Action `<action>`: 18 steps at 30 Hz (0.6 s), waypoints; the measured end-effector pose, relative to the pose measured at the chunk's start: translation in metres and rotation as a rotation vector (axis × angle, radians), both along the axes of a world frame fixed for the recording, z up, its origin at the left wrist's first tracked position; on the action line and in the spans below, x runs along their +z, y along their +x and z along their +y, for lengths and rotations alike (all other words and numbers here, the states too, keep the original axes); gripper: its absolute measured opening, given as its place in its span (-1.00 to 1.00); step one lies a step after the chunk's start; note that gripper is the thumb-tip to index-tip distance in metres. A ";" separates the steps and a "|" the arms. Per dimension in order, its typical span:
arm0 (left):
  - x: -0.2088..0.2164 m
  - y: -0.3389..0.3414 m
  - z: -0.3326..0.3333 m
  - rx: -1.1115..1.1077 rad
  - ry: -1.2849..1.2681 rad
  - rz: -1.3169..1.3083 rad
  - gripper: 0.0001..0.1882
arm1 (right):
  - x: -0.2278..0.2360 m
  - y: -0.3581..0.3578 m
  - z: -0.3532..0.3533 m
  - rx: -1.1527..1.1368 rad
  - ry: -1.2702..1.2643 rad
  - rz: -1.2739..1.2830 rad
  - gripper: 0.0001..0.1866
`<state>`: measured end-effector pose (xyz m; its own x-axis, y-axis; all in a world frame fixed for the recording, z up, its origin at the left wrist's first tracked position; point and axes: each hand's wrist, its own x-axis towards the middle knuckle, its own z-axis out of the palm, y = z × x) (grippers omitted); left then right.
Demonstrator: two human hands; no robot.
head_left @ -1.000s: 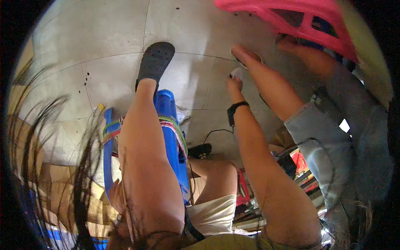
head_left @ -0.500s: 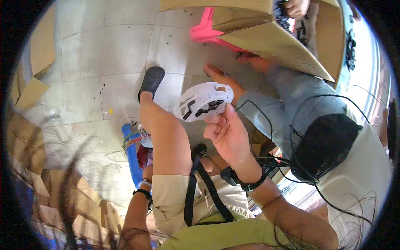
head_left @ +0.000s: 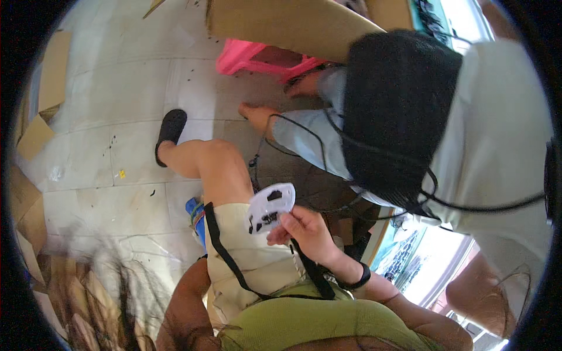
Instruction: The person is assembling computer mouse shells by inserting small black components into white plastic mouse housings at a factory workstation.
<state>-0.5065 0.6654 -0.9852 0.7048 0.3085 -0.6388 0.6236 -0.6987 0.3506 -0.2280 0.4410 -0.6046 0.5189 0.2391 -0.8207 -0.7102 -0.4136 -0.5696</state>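
Pale floor tiles (head_left: 117, 88) scattered with cardboard scraps (head_left: 35, 137) lie below the seated person. The right hand (head_left: 304, 231) pinches a white plastic piece (head_left: 270, 207) with dark cut-outs by its lower right edge, so the piece sticks up and to the left of the fingers, above the lap. Its long axis slants from lower left to upper right. The left hand is out of sight; only the left forearm (head_left: 181, 304) shows, low and well apart.

The right hand (head_left: 305, 233) pinches a white card (head_left: 270, 207) by its lower edge, above the person's thigh. The left hand is not visible. A co-worker in a white top (head_left: 497, 146) bends beside a pink stool (head_left: 249, 57) on the floor (head_left: 105, 93).
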 end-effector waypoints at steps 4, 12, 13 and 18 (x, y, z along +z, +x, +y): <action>-0.029 0.032 0.000 0.059 -0.041 -0.055 -0.78 | 0.002 -0.039 -0.033 -0.063 -0.020 -0.144 -0.75; -0.054 0.147 -0.060 -0.029 -0.222 -0.200 -0.79 | -0.014 -0.107 -0.062 -0.151 0.198 -0.427 -0.79; -0.049 0.157 -0.063 -0.011 -0.233 -0.214 -0.80 | -0.005 -0.123 -0.072 -0.150 0.115 -0.524 -0.79; 0.004 0.199 0.114 -0.086 -0.144 -0.234 -0.80 | 0.044 -0.180 0.026 -0.475 0.475 -0.638 -0.77</action>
